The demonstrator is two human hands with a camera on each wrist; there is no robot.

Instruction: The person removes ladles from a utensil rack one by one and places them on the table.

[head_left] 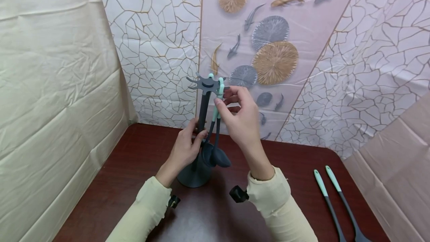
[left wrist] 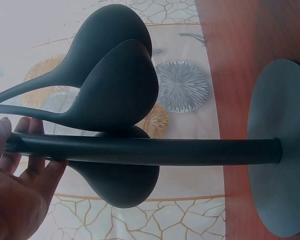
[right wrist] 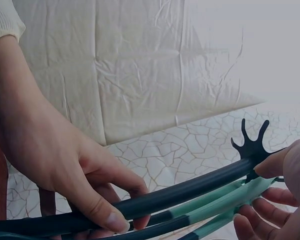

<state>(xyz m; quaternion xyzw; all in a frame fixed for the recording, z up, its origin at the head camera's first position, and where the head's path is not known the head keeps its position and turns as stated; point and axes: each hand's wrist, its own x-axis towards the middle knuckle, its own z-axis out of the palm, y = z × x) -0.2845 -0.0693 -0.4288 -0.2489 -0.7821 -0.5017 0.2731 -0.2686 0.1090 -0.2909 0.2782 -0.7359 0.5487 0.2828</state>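
A dark grey utensil stand (head_left: 203, 107) stands upright on the table, with a round base (head_left: 193, 178) and a top of curved hooks (head_left: 205, 84). My left hand (head_left: 183, 145) holds its pole about midway, thumb on one side and fingers on the other. Up at the hooks, my right hand (head_left: 240, 115) pinches the mint-green handle (right wrist: 250, 192) of a cooking spoon between thumb and fingers. Dark spoon bowls hang beside the pole; the left wrist view shows one cooking spoon (left wrist: 122, 85) overlapping a second bowl (left wrist: 110, 35), with another bowl (left wrist: 120, 187) partly behind the pole.
Two long utensils with mint handles (head_left: 320, 182) lie on the right of the dark red table (head_left: 134, 171), their heads partly cut off by the frame. Patterned cloth (head_left: 154, 47) hangs behind the table, and plain cloth (head_left: 60, 104) closes off the left side.
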